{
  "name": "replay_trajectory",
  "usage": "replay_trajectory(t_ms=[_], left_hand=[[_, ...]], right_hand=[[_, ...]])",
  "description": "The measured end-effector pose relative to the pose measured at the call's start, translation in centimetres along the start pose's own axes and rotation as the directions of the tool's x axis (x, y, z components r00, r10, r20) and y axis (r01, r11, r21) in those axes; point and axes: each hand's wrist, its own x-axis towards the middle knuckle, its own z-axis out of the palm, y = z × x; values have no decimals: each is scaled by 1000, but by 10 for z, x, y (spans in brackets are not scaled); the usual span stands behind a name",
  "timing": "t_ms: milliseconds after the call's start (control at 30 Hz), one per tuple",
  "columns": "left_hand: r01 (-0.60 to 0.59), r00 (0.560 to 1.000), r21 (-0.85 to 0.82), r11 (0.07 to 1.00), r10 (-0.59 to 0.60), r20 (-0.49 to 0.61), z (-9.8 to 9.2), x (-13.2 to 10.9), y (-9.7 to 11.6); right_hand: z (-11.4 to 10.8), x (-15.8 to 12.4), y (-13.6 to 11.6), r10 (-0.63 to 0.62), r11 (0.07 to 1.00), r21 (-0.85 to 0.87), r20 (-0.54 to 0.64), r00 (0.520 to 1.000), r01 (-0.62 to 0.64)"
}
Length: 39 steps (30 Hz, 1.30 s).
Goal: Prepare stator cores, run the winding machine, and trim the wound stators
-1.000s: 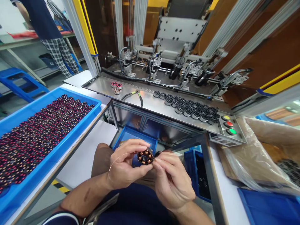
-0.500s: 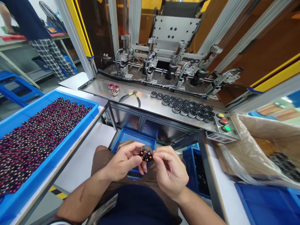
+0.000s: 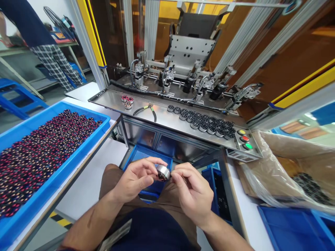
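**Two hands hold one small round part**

I see the left hand and the right hand close together over the lap. Between them is a small round metal part. The left thumb and fingers are curled tight around its left side. The right fingertips pinch its right side. Its shiny rim shows and it sits tilted. It is up in the air, just above the near edge of a small blue bin.

Any writing here is too small for me to read. The only marks I can tell are colours. A yellow button, a red button and a green button sit at the right end of the steel shelf.

Black pliers lie near the left end of that shelf. Three little wound parts sit by its far left corner. A row of dark rings runs from its middle to the buttons.

On the left, a big blue tray is full of dark red parts. On the right stands a brown box lined with a clear bag. Another person stands far off at the top left.
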Motion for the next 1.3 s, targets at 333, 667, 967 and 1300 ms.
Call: replay_trajectory(t_ms=[333,667,967,1300], left_hand=[[296,950,-119,948,-279,143,7,3,-7],[-66,994,186,980,82,-77,16,-4,-12],[-354,909,709,610,403,107,12,-4,-5],[-361,900,758,544,415,131,12,-2,-1]], right_hand=[[-14,2,1,-236,970,-33,93,967,240],[-4,-7,-3,74,991,110,17,997,-75],[11,-15,7,580,436,654,321,749,-618],[14,-18,9,667,327,638,367,648,-697]])
